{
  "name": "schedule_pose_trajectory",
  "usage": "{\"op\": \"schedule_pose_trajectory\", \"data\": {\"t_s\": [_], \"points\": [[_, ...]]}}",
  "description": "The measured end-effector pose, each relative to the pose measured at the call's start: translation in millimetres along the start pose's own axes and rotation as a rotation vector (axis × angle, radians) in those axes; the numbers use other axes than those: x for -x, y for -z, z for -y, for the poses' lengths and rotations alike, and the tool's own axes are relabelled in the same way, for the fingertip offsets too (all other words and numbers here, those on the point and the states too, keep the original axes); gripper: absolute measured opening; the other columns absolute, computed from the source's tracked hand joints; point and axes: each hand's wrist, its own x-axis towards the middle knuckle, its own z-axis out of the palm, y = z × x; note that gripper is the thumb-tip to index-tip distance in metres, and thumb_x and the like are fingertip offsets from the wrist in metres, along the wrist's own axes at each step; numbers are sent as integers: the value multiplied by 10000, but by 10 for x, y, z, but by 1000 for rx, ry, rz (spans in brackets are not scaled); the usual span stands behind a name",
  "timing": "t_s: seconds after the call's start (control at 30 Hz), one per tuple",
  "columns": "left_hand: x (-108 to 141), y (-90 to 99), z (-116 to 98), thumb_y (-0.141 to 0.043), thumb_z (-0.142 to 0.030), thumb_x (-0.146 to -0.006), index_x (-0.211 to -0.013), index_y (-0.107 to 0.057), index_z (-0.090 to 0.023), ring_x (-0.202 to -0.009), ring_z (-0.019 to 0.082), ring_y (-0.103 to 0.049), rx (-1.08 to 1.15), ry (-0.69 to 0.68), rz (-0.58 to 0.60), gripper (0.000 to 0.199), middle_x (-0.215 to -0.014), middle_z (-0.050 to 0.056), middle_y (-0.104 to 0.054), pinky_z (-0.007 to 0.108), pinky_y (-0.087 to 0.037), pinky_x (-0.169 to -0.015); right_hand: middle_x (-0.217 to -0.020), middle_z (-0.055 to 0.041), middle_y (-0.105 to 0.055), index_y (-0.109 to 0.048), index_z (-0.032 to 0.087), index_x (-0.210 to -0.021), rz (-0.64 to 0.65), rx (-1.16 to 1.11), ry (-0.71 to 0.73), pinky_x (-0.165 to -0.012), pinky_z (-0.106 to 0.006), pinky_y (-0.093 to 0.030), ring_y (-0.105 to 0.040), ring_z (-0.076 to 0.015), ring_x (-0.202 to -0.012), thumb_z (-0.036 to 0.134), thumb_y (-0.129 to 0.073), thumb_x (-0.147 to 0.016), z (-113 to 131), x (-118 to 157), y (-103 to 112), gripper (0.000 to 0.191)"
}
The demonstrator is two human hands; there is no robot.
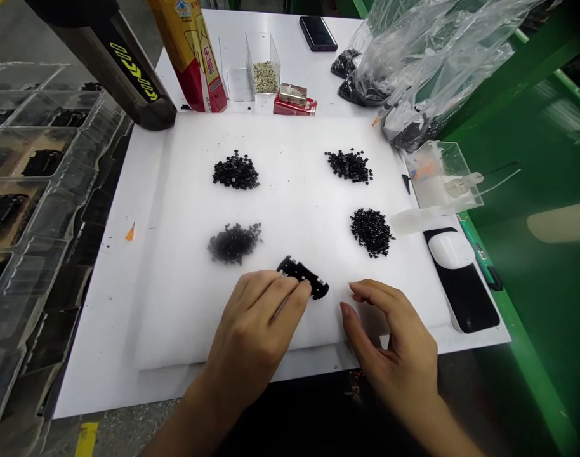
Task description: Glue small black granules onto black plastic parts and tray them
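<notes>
My left hand (259, 317) has its fingers closed on a thin black part (302, 274), which has small light spots and lies at the near middle of the white foam pad (290, 209). To the right of it, my right hand (389, 324) hovers with thumb and fingers apart and nothing between them. Four piles of small black pieces lie on the pad: back left (235, 171), back right (351, 166), front left (234, 244) and front right (371, 232). The front right pile is nearest to my right hand.
A dark bottle (123, 70), a yellow-red packet (192, 57) and clear boxes (264, 70) stand along the back. Plastic bags (414, 70), a clear tray (445, 174) and a white mouse (450, 249) on a phone are at right. Compartment trays (23, 190) are at left.
</notes>
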Motion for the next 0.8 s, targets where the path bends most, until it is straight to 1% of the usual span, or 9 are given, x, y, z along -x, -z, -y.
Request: {"op": "schedule_pose_trajectory", "data": {"t_s": [0.17,0.23,0.3,0.37,0.4,0.47,0.57,0.7,0.8], "points": [[-37,20,31,-638,9,-923,-1114,-691,-101,-964,222,-616,2,16,28,226,-990,78,-724,393,-564,-828,-1117,-75,-682,-626,189,-1253,18,14,4,-897,-353,-602,-679,-207,-1029,100,-660,-962,-18,0,17,306],[-79,47,62,-630,-12,-931,-1137,-687,-110,-998,237,-624,-12,3,50,235,-1041,89,-731,412,-570,-866,-1118,-75,-686,-631,195,-1258,22,22,5,-897,-363,-604,-682,-215,-1032,107,-664,-961,-18,8,22,312],[-127,70,100,-602,-25,-946,-1221,-670,-127,-1147,273,-620,-21,-23,110,301,-1239,115,-716,454,-561,-965,-1124,-70,-691,-634,206,-1266,17,29,-2,-899,-368,-605,-685,-217,-1034,116,-666,-963,-18,21,34,318],[-166,77,140,-553,-8,-956,-1335,-619,-143,-1333,297,-552,-3,-48,200,407,-1423,112,-645,494,-517,-1082,-1145,-65,-692,-637,214,-1268,15,26,-32,-918,-369,-599,-684,-214,-1042,126,-668,-966,-25,29,60,316],[-178,75,158,-532,5,-958,-1378,-589,-141,-1385,291,-522,17,-53,240,448,-1453,105,-629,499,-493,-1123,-1157,-63,-690,-640,216,-1267,14,26,-53,-928,-369,-596,-681,-212,-1046,135,-671,-968,-33,29,77,311],[-186,59,191,-517,11,-962,-1419,-550,-122,-1396,267,-525,57,-42,279,477,-1409,99,-660,489,-474,-1160,-1173,-62,-681,-651,216,-1258,29,42,-96,-926,-360,-593,-677,-205,-1038,167,-679,-973,-57,16,111,291],[-166,29,221,-538,-25,-981,-1414,-556,-117,-1347,246,-570,93,-6,239,443,-1327,90,-706,459,-502,-1149,-1157,-59,-666,-682,220,-1218,76,78,-114,-884,-342,-607,-678,-190,-977,216,-681,-982,-95,-29,142,236],[-99,3,170,-548,-18,-980,-1418,-560,-129,-1432,259,-510,107,-4,183,452,-1432,100,-652,481,-496,-1180,-1127,-60,-653,-716,237,-1166,119,94,-67,-845,-334,-632,-680,-186,-935,212,-658,-999,-111,-95,149,179],[-16,-16,30,-563,-2,-963,-1380,-596,-134,-1469,293,-476,90,68,94,438,-1481,132,-610,521,-517,-1166,-1130,-73,-651,-708,231,-1181,152,131,13,-830,-339,-635,-681,-196,-951,178,-641,-1006,-105,-143,176,194]]}}
